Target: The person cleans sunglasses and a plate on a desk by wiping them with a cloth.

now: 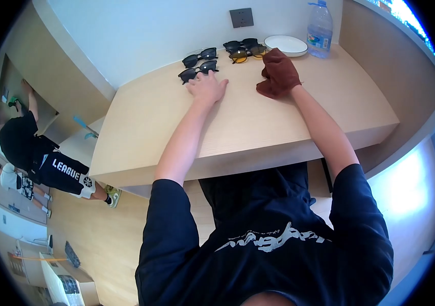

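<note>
Left hand (208,87)'s open, fingers splayed over the edge of the nearest black-framed, dark-lensed sunglasses (208,66) on the pale wood worktop (141,122), so pressing down could smudge lenses. Right hand (285,82)'s buried in a reddish-brown cloth (277,69); can't tell its grip. Careless swing there might knock the yellow-lensed glasses (239,56) or round white plate (286,45).

cloth (280,76): plain reddish brown | sunglasses (190,61): black, dark lenses | glasses (239,55): dark frame, amber-yellow lenses | plate (286,45): white, thin dark rim | bottle (320,25): clear bluish, blue cap, mostly blue label | desk (151,127): pale wood | socket (241,18): dark grey | wall (176,30): white | wearer's shirt (268,265): black, whitish lettering | bystander's shorts (67,169): black, white lettering
</note>
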Demonstrator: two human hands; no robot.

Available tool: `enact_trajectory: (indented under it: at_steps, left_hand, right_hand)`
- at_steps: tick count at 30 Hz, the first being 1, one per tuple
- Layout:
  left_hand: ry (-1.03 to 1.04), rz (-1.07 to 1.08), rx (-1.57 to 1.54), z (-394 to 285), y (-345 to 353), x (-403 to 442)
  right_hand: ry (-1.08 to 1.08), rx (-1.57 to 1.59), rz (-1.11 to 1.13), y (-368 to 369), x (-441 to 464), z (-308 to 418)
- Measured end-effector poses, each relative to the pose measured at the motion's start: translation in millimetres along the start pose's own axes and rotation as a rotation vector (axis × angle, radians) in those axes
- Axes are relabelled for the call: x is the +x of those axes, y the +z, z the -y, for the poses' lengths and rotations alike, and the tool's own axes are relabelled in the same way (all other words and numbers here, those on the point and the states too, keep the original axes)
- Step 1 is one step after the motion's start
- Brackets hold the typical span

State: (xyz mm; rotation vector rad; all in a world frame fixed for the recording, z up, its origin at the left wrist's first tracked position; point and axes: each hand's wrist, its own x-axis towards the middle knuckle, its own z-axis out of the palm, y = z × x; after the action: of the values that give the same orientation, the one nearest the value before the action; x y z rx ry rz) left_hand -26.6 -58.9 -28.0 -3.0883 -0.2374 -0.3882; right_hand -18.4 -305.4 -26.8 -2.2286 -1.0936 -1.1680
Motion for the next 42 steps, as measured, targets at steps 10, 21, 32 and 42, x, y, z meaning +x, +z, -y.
enact_trajectory:
  at_steps: [10, 21, 32, 42]
  left_hand:
    - [0.013, 0.012, -0.063, 11, -4, 16]
    - [0.142, -0.022, -0.075, 19, 17, 45]
    - [0.205, -0.373, -0.127, 12, 32, 27]
    - [0.528, -0.518, -0.258, -86, 48, 95]
  right_hand:
    - [0.015, -0.044, 0.002, 1, 9, -7]
    - [0.111, -0.103, 0.165, -1, 4, -10]
    - [0.108, -0.27, 0.296, 8, -7, -39]
    - [0.354, -0.201, 0.177, 66, -4, -82]
